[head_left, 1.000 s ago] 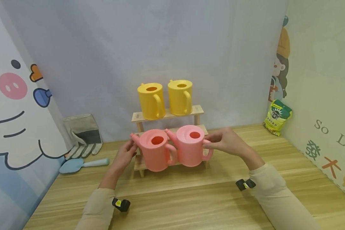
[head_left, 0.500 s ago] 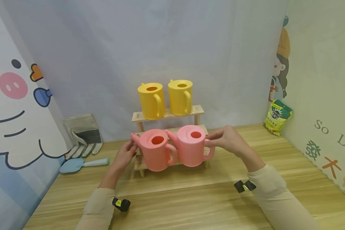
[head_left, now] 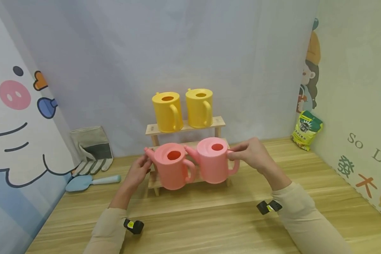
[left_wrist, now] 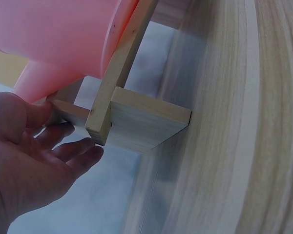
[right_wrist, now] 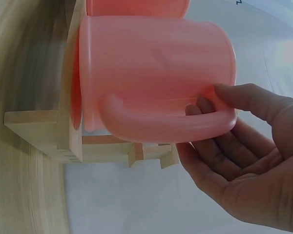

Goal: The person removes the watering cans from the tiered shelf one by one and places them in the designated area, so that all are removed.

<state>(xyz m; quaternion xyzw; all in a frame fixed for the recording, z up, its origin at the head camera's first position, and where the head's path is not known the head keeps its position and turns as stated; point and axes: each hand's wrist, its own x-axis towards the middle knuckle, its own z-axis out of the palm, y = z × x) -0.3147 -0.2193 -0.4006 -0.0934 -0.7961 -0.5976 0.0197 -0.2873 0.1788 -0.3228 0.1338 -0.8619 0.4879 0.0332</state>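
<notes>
Two pink watering cans stand side by side at the lowest step of a wooden tiered stand (head_left: 152, 181). With thumb and fingers my right hand (head_left: 252, 155) grips the handle (right_wrist: 171, 127) of the right pink watering can (head_left: 214, 164). Its spout points left, close behind the handle of the left pink watering can (head_left: 171, 173). My left hand (head_left: 136, 174) is at the stand's left end, beside that can's spout. In the left wrist view, this hand (left_wrist: 34, 156) has loosely bent fingers with tips at the board's end; firm contact is unclear.
Two yellow watering cans (head_left: 167, 113) stand on the top step. A pair of gloves (head_left: 96, 150) leans on the back wall at left, behind a light blue trowel (head_left: 92, 181). A green and yellow bag (head_left: 306, 129) lies against the right wall.
My right hand has shifted the right pink watering can slightly to the right, widening its distance from the left one. My left hand and the left can have stayed put.
</notes>
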